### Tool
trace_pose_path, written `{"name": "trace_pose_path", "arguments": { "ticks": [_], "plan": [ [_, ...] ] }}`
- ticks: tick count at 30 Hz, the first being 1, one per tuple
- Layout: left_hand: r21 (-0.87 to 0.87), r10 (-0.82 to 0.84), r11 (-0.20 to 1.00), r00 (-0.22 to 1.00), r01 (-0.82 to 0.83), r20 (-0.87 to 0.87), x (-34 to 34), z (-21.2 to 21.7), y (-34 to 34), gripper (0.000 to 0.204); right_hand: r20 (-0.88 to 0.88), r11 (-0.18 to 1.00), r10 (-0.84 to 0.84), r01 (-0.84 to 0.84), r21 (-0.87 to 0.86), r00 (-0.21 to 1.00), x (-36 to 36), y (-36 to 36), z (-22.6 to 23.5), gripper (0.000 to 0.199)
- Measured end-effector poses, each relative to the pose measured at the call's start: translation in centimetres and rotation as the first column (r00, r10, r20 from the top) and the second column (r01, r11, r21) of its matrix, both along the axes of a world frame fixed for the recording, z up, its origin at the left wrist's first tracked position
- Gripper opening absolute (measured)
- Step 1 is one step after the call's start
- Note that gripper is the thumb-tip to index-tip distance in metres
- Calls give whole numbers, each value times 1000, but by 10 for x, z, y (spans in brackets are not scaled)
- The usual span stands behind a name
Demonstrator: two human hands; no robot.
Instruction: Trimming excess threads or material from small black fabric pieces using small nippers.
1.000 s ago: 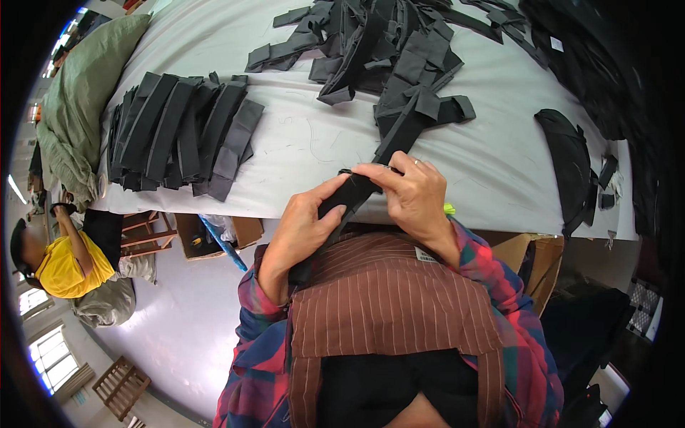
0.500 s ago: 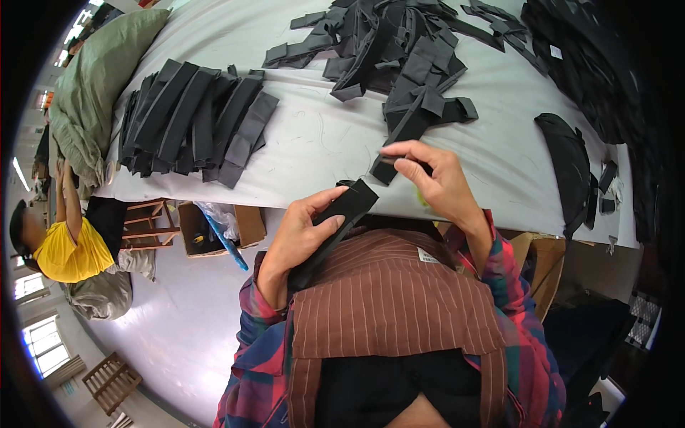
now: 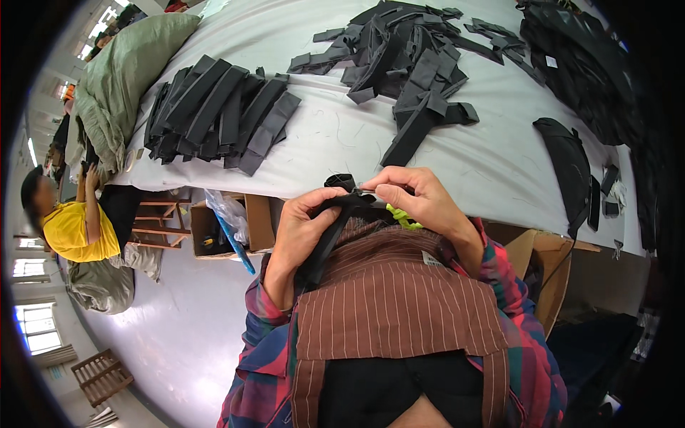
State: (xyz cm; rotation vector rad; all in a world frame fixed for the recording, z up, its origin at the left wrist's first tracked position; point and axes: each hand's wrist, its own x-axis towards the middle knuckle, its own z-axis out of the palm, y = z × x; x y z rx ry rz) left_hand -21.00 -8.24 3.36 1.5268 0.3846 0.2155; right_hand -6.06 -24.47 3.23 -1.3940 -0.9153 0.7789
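Note:
My left hand (image 3: 303,225) is closed on a black fabric strip (image 3: 326,239), pinching it between thumb and fingers. The strip's lower part hangs down against my brown striped apron (image 3: 399,299), and its upper end curls over at the table's front edge. My right hand (image 3: 421,203) is closed on a small, thin metal tool (image 3: 367,190), mostly hidden by the fingers. The tool's tip is at the strip, right beside my left fingertips. Below my right hand hangs a bright yellow-green cord (image 3: 404,218); what it is tied to is hidden.
On the white-covered table (image 3: 321,135) lie a neat row of black strips (image 3: 221,114) and a loose heap of strips (image 3: 407,64). A black pouch (image 3: 564,167) and dark fabric (image 3: 578,71) are at the right. A person in yellow (image 3: 82,228) stands left by a green sack (image 3: 132,85).
My right hand has moved left and down to meet the strip in my left hand. The strip's upper end has bent over. The view has shifted slightly.

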Motion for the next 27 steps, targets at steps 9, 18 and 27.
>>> {"name": "trace_pose_path", "arguments": {
  "ticks": [9, 18, 27],
  "plan": [
    [98, -66, 993, 997, 62, 38, -15, -3, -5, 26, 65, 998, 21, -17, -53, 998, -12, -3, 9, 14],
    [-127, -147, 982, 989, 143, -22, -21, -2, -3, 38, 856, 973, -230, 98, 209, 463, -10, -8, 22, 23],
    [-321, -227, 926, 972, 197, -59, -21, -4, 1, 43, 890, 975, -218, 135, 178, 400, -5, -7, 13, 18]
  ]
}}
